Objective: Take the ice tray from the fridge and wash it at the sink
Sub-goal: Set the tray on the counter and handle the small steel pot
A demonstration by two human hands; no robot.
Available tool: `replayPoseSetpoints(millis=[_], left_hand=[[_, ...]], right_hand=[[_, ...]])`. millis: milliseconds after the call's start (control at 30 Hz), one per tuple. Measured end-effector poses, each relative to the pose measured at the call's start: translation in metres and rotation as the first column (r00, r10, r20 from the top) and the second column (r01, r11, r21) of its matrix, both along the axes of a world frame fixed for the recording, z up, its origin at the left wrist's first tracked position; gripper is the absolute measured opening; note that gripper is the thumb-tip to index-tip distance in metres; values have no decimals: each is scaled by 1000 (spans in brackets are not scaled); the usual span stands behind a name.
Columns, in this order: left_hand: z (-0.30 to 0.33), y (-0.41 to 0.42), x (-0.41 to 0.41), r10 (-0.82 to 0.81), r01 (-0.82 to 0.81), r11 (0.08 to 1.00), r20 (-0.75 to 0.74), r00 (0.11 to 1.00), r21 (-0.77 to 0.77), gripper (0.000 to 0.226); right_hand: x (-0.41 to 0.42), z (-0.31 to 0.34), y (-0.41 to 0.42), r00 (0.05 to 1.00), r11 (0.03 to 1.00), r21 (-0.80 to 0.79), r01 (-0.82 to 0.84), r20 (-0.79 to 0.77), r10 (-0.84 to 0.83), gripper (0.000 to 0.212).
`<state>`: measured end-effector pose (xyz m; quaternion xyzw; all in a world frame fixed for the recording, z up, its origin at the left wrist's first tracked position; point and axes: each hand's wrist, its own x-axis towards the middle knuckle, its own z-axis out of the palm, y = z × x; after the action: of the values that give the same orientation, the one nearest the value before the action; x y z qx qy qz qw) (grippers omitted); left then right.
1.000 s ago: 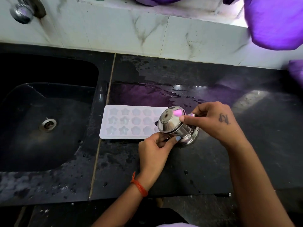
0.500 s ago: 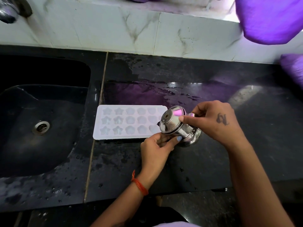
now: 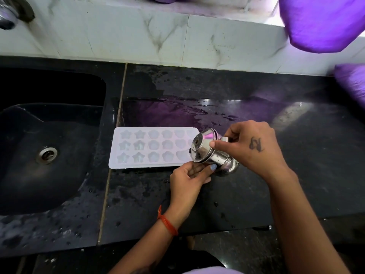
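Right now you are not yet washing: the ice tray [image 3: 152,148] lies flat on the dark wet surface [image 3: 227,198], just beside the sink [image 3: 47,153], with its star and flower cells facing up. It is out of the fridge, so I judge the first part done and the washing still to come.

Both of your hands are busy with a small steel container [image 3: 212,154], which is tilted on its side over the right end of the tray. Your left hand [image 3: 187,179] grips it from below, the fingers curled around its lower side. Your right hand [image 3: 250,147] pinches it near the lid from above. What is inside, I cannot tell.

The next move, I think, asks you to finish with the container, set it down to the right where the surface is bare, and then take the tray by its long edge and carry it left over the sink rim.

The tray's left end is close to the seam before the basin, so the way is short. The tap [image 3: 11,12] stands at the far left corner. Purple cloth [image 3: 324,22] hangs at the upper right, well apart from your path.
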<state>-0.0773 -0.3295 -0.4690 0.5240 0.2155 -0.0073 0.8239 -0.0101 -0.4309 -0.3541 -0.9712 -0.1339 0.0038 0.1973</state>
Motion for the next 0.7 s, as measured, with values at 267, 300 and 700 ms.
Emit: replayPoseSetpoints(millis=[267, 300, 700], left_hand=[[0, -4, 1, 52, -55, 987, 22, 998, 149, 19], [0, -4, 2, 54, -60, 978, 33, 998, 202, 18], [-2, -19, 10, 14, -20, 981, 31, 999, 191, 19]], right_hand=[[4, -2, -11, 998, 992, 125, 16, -67, -7, 35], [5, -3, -15, 996, 987, 157, 32, -92, -18, 35], [10, -6, -34, 988, 975, 194, 111, -127, -87, 35]])
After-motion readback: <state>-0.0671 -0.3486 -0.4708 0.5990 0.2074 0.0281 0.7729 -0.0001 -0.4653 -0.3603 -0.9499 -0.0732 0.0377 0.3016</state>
